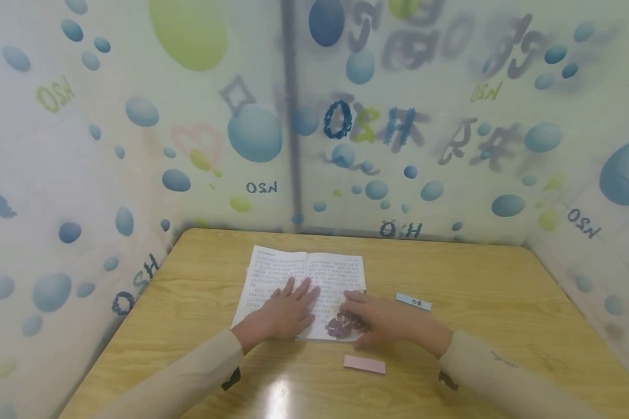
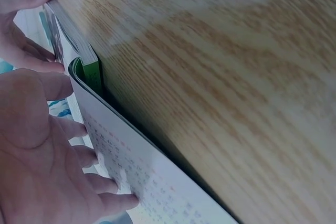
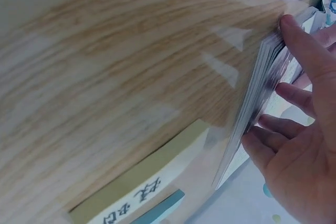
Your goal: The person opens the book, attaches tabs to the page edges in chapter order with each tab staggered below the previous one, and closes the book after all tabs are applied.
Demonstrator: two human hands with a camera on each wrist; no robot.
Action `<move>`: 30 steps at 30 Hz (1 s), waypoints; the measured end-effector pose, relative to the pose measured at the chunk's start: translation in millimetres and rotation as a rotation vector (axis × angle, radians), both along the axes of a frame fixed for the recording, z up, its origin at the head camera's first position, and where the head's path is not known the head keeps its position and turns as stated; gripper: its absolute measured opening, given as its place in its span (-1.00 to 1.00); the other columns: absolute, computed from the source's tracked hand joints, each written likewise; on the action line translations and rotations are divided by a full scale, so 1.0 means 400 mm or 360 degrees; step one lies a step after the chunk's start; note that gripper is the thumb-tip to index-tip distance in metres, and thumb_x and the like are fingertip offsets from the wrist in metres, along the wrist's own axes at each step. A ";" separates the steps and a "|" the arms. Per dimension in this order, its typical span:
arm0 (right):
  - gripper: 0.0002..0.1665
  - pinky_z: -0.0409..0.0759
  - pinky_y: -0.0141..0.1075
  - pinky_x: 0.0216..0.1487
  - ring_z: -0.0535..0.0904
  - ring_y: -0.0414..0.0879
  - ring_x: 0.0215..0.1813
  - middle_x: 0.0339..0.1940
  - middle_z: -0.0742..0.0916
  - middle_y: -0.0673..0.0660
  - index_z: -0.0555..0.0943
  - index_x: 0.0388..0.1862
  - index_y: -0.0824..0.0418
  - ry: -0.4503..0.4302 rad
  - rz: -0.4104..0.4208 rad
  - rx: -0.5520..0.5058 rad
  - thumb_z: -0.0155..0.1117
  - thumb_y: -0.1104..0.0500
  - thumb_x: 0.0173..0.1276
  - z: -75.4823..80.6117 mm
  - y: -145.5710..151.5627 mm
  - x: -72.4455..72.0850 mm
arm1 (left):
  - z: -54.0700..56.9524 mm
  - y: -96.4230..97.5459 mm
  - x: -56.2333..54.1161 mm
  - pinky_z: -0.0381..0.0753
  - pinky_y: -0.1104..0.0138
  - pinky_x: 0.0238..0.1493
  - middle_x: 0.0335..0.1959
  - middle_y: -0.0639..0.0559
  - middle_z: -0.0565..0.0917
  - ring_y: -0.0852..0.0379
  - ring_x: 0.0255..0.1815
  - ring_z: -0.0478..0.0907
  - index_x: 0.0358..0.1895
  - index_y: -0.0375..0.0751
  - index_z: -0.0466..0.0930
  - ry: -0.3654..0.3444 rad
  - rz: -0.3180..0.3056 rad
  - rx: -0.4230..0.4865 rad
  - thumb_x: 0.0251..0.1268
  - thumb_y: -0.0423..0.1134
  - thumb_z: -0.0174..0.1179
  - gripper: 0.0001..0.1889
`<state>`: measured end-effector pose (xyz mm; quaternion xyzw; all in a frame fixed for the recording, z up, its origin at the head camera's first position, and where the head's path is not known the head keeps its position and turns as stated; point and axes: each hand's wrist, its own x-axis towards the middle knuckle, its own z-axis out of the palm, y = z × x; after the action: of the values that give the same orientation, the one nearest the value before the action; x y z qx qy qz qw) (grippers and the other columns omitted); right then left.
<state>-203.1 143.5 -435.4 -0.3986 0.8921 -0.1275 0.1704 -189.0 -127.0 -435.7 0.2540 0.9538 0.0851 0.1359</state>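
Note:
An open book [image 1: 280, 273] with printed pages and a dark picture at its lower right corner lies on the table. My left hand [image 1: 288, 311] is spread over the left page and the middle fold, its straight fingers touching the paper. In the left wrist view a page by the left hand [image 2: 47, 150] bulges up from the table, with a green edge beneath. Over the right page's lower corner lies my right hand [image 1: 382, 317]. In the right wrist view, the fingertips of the right hand [image 3: 299, 114] rest along the page edges, thumb at the near corner.
A pink block [image 1: 364, 364] lies on the wooden table [image 1: 477, 279] in front of the book. Right of the book is a blue block [image 1: 413, 301] with writing; a yellow block [image 3: 142, 177] with handwritten characters lies beside it. Bubble-patterned curtains [image 1: 346, 198] surround the table.

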 end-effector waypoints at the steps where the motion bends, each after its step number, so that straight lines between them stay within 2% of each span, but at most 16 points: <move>1: -0.14 0.28 -0.02 0.44 0.25 0.14 0.53 0.59 0.28 0.22 0.44 0.46 0.06 -0.0009 0.0000 -0.0008 0.51 -0.14 0.23 0.000 0.000 -0.001 | 0.001 0.000 0.000 0.08 -0.27 0.42 0.63 -0.21 0.00 -0.40 0.57 -0.13 0.63 -0.12 0.08 -0.0003 0.0001 0.0003 0.63 0.03 -0.10 -0.36; 18: -0.13 0.24 0.02 0.46 0.23 0.16 0.53 0.57 0.32 0.23 0.48 0.43 0.09 -0.0121 -0.0012 -0.0097 0.56 -0.10 0.18 0.004 0.004 -0.014 | 0.010 0.001 0.010 0.09 -0.26 0.43 0.63 -0.19 0.01 -0.40 0.57 -0.12 0.63 -0.09 0.10 0.0009 0.0010 -0.0031 0.62 0.04 -0.08 -0.35; 24: -0.11 0.22 0.02 0.47 0.22 0.16 0.54 0.57 0.31 0.24 0.48 0.44 0.10 -0.0158 -0.0007 -0.0120 0.55 -0.13 0.16 0.010 0.009 -0.018 | 0.005 -0.005 0.014 0.05 -0.24 0.44 0.64 -0.16 -0.01 -0.39 0.57 -0.14 0.64 -0.08 0.09 -0.0011 0.0013 -0.0029 0.59 0.07 -0.02 -0.32; 30: -0.17 0.21 0.03 0.47 0.22 0.18 0.54 0.56 0.32 0.28 0.50 0.42 0.15 -0.0196 0.0015 -0.0142 0.55 -0.07 0.21 0.021 0.006 -0.020 | 0.001 -0.007 0.015 0.04 -0.24 0.45 0.64 -0.16 -0.01 -0.40 0.57 -0.15 0.64 -0.08 0.09 -0.0010 -0.0004 -0.0026 0.57 0.08 -0.02 -0.30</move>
<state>-211.0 145.9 -426.9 -0.4015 0.8714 -0.1905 0.2076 -182.8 -129.6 -435.3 0.2538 0.9537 0.0780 0.1411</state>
